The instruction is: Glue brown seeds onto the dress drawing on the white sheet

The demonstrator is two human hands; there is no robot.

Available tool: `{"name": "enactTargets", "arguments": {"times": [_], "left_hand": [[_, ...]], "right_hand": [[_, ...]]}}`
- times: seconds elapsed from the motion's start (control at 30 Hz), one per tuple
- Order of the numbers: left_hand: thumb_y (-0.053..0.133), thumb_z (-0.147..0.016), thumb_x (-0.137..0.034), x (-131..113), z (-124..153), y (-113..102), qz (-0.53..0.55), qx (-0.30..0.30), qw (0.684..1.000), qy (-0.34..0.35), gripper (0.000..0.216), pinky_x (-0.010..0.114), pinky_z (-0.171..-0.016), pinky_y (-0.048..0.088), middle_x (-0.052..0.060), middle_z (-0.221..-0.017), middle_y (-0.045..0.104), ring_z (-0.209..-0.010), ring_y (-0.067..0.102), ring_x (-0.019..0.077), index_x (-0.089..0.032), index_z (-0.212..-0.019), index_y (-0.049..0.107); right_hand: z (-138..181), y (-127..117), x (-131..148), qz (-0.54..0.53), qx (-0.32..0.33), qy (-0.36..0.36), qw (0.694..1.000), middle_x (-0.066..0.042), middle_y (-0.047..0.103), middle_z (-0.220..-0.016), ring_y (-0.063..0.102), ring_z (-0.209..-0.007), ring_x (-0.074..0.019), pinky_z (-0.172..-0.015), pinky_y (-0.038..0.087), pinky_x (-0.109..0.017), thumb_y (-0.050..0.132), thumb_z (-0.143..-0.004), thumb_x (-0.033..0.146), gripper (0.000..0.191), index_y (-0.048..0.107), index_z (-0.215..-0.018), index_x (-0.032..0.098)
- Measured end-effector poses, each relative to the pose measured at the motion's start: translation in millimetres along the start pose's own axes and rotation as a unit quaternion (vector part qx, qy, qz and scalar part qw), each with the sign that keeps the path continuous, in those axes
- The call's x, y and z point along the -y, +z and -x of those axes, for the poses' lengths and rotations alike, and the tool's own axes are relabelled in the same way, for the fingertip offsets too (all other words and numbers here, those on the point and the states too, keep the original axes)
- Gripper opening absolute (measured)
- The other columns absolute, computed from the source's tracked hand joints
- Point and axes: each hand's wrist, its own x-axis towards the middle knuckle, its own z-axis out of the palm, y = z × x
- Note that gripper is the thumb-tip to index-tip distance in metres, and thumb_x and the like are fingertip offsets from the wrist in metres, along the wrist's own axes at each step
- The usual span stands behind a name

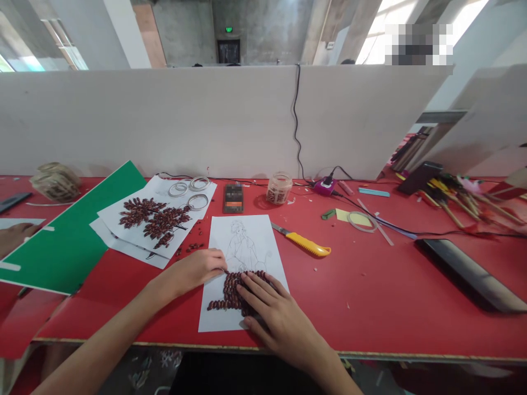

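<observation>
Watching through the head view, I find the white paper sheet with a fine pencil-like figure drawing (261, 233) lying flat on the red table (370, 323), near its front edge. Glossy dark red-brown bean-like seeds (233, 288) sit in tight rows over the sheet's lower half, with a short row sticking out toward its left edge.

I see the left hand (208, 266) at the sheet's left edge, fingers curled together and tips touching the upper left corner of the seed rows; I cannot tell whether a seed is pinched between them. The right hand (274, 312) lies spread over the right part of the rows, palm down, hiding some of them.

Just left of the sheet I make out loose dark seeds (195, 247), and beyond them white papers bearing leafy clusters of seeds (164, 222), with pale tape rings (198, 202) on and beside their upper corner. Farther left is a flat green board (74, 241), with another person's hand (14, 237) at its far side.

Behind the sheet I have a small dark phone-like device (233, 192) and a clear jar of seeds (279, 189). A yellow-handled cutter (307, 243) lies just right of the sheet, its blade pointing toward the paper.
</observation>
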Motion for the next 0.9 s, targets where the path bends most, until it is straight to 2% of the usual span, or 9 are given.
{"name": "enactTargets", "arguments": {"times": [0.17, 0.4, 0.73, 0.9], "left_hand": [[0.052, -0.102, -0.014, 2.7, -8.1, -0.5, -0.067, 0.018, 0.996, 0.049, 0.023, 0.028, -0.080, 0.047, 0.005, -0.098, 0.070, -0.090, 0.064, 0.0185, -0.019, -0.095, 0.073], [0.059, -0.093, -0.001, 0.7, -25.7, -9.8, -0.205, 0.065, 0.964, 0.158, 0.026, 0.032, -0.076, 0.041, 0.004, -0.084, 0.068, -0.085, 0.059, 0.0205, -0.020, -0.078, 0.068], [0.068, -0.084, 0.003, -10.6, -48.4, -16.1, -0.238, 0.098, 0.949, 0.182, 0.038, 0.037, -0.073, 0.033, 0.003, -0.070, 0.065, -0.082, 0.056, 0.0208, -0.020, -0.058, 0.053], [0.068, -0.082, 0.004, -9.6, -52.7, -21.2, -0.219, 0.088, 0.958, 0.161, 0.038, 0.036, -0.075, 0.035, 0.002, -0.069, 0.065, -0.081, 0.058, 0.0196, -0.020, -0.057, 0.053]], "right_hand": [[0.0, -1.6, 1.0, 0.003, -0.002, -0.001, 1.000, -0.003, 0.034, -0.167, 0.029, -0.156, -0.0229, -0.129, 0.026, -0.052, 0.050, -0.107, 0.036, 0.059, 0.033, -0.162, 0.026], [-0.3, -2.1, 1.4, -0.002, -0.015, -0.004, 1.000, -0.003, 0.035, -0.167, 0.031, -0.155, -0.0247, -0.128, 0.027, -0.052, 0.052, -0.106, 0.034, 0.061, 0.032, -0.163, 0.028], [-1.4, -0.3, -0.2, 0.002, -0.002, -0.002, 1.000, -0.003, 0.033, -0.168, 0.028, -0.156, -0.0244, -0.129, 0.025, -0.052, 0.051, -0.106, 0.036, 0.060, 0.033, -0.162, 0.027], [-0.7, -1.3, 0.7, -0.001, -0.006, -0.004, 1.000, -0.002, 0.034, -0.167, 0.029, -0.156, -0.0243, -0.129, 0.026, -0.052, 0.051, -0.106, 0.036, 0.062, 0.031, -0.163, 0.028]]}}
